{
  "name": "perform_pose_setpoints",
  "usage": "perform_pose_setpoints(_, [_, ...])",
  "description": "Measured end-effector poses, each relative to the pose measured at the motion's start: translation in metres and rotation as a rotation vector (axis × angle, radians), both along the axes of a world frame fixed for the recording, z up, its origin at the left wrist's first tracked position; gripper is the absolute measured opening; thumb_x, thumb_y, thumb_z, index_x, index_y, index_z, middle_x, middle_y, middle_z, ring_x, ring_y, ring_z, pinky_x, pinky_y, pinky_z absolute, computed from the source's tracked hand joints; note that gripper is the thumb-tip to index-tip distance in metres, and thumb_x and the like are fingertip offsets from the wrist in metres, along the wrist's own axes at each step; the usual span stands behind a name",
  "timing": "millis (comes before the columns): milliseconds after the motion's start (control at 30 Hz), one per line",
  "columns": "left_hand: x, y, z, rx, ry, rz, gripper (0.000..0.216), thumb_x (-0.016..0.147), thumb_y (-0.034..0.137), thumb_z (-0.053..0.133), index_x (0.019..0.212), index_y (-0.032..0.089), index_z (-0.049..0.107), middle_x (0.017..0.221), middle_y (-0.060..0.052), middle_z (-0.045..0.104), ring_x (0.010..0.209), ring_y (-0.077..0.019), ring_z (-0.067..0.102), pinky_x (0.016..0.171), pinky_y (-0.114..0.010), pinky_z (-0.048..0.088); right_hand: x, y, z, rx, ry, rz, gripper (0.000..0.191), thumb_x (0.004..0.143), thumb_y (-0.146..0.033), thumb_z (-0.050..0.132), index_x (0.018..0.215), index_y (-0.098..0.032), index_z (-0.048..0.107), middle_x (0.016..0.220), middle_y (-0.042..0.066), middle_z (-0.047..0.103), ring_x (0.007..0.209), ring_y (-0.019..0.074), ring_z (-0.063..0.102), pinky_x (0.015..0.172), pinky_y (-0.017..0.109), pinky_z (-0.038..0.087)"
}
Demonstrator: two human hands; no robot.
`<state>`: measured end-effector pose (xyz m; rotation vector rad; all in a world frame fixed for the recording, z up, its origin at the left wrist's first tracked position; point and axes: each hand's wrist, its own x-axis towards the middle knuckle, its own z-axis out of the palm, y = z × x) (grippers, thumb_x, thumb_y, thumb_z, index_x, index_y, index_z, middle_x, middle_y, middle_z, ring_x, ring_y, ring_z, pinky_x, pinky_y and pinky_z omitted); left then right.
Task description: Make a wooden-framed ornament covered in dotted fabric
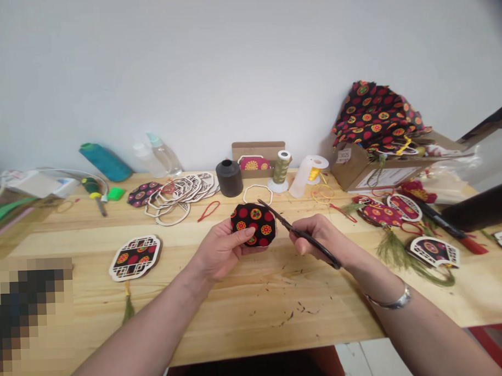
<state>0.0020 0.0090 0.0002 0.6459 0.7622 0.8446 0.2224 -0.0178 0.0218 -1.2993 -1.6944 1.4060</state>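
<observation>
My left hand (226,246) grips an octagonal patterned fabric piece (256,214), black with red and yellow motifs, its thumb pressed on the front. Around the handles of dark scissors (314,243) my right hand (324,237) is closed. The blades reach up and left along the fabric piece's upper right edge; whether they touch it I cannot tell. Just behind the fabric lies a thin pale octagonal frame (257,194). Small dark scraps (294,312) are scattered on the wooden table (239,325) below my hands. At left lies a finished-looking ornament (136,258) with a green tassel (128,308).
Along the wall stand a black thread cone (229,179), a green thread spool (280,170), a yellow cord spool (316,169) and a teal cone (105,161). Several pale cut-out frames (185,193) lie back left. A fabric-filled cardboard box (347,165) stands right, near tasselled ornaments (434,252).
</observation>
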Motion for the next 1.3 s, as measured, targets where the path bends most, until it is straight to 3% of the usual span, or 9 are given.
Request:
perform_pose_setpoints(400, [-0.001, -0.001, -0.001, 0.047, 0.018, -0.004, 0.029, 0.064, 0.02, 0.087, 0.09, 0.014, 0.076, 0.088, -0.009, 0.079, 0.076, -0.0213, 0.074, 0.069, -0.034, 0.062, 0.002, -0.001, -0.002, 0.059, -0.045, -0.03, 0.069, 0.062, -0.084, 0.059, 0.052, -0.02, 0.036, 0.047, -0.007, 0.028, 0.047, 0.0057, 0.022, 0.043, 0.023, 0.012])
perform_pose_setpoints(500, [-0.001, -0.001, -0.002, 0.084, 0.039, -0.002, 0.031, 0.064, 0.02, 0.087, 0.093, 0.015, 0.077, 0.091, -0.008, 0.079, 0.078, -0.0212, 0.074, 0.07, -0.033, 0.062, 0.004, 0.001, -0.005, 0.102, -0.045, -0.112, 0.062, 0.068, -0.077, 0.059, 0.055, -0.021, 0.038, 0.047, -0.007, 0.031, 0.045, 0.0061, 0.025, 0.042, 0.023, 0.015])
perform_pose_setpoints(633, [0.0, -0.002, -0.005, 0.189, 0.118, -0.03, 0.03, 0.068, 0.022, 0.084, 0.097, 0.017, 0.077, 0.099, -0.009, 0.078, 0.088, -0.0236, 0.074, 0.08, -0.038, 0.061, 0.006, 0.005, -0.009, 0.135, -0.007, -0.267, 0.054, 0.072, -0.069, 0.063, 0.059, -0.021, 0.042, 0.049, -0.006, 0.037, 0.044, 0.0071, 0.032, 0.042, 0.022, 0.021])
perform_pose_setpoints(833, [0.001, -0.006, -0.004, 0.356, 0.295, -0.128, 0.025, 0.074, 0.023, 0.078, 0.098, 0.016, 0.077, 0.099, -0.008, 0.078, 0.093, -0.0225, 0.073, 0.094, -0.038, 0.056, 0.004, 0.009, -0.012, 0.126, 0.086, -0.32, 0.046, 0.064, -0.059, 0.075, 0.066, -0.019, 0.054, 0.052, -0.006, 0.044, 0.047, 0.008, 0.037, 0.044, 0.023, 0.027])
perform_pose_setpoints(1000, [0.001, -0.007, -0.002, 0.431, 0.356, -0.153, 0.021, 0.079, 0.023, 0.074, 0.099, 0.017, 0.077, 0.102, -0.007, 0.078, 0.097, -0.0224, 0.072, 0.095, -0.037, 0.055, 0.002, 0.008, -0.01, 0.163, 0.125, -0.291, 0.04, 0.061, -0.051, 0.081, 0.072, -0.018, 0.061, 0.06, -0.003, 0.055, 0.052, 0.0093, 0.04, 0.049, 0.024, 0.031])
perform_pose_setpoints(1300, [0.002, -0.008, -0.008, 0.494, 0.465, -0.222, 0.022, 0.079, 0.023, 0.072, 0.1, 0.018, 0.077, 0.1, -0.007, 0.078, 0.092, -0.0214, 0.073, 0.087, -0.033, 0.057, -0.005, 0.001, -0.009, 0.236, 0.147, -0.166, 0.037, 0.061, -0.04, 0.087, 0.083, -0.019, 0.066, 0.067, -0.003, 0.058, 0.053, 0.0082, 0.037, 0.052, 0.026, 0.03])
